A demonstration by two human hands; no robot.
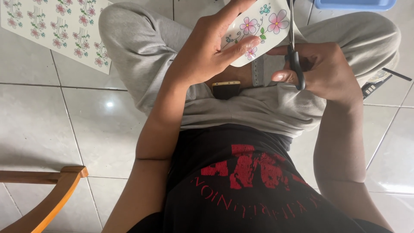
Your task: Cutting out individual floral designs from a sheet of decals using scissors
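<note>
White paper piece printed with pink flowers and small blue-green sprigs (pixel 258 30) sits high in the head view, held up over the person's lap between both hands. The left hand (pixel 207 51) has it in a pinching grip: the thumb presses across the lower edge of the print and the fingers (pixel 233 8) reach up behind it, so the sheet curves a little around them. The right hand (pixel 323 71) is closed around the black handles of a pair of scissors (pixel 295 64) (thumb through one loop, the other fingers folded behind), and the thin blades run straight up along the right edge of the paper piece, touching it or just beside it; whether the blades are parted cannot be told.

Below the hands, the person sits cross-legged in light grey trousers (pixel 142 43) and a black shirt with red print. A dark phone with a gold edge (pixel 225 89) lies in the fold of the lap, just under the paper. On the pale tiled floor (pixel 64 125), a larger white sheet with rows of the same flower pattern (pixel 60 30) lies at the upper left, well apart from the hands. A blue plastic tray (pixel 353 4) shows at the top right edge, and a wooden chair arm (pixel 51 190) enters at the lower left.
</note>
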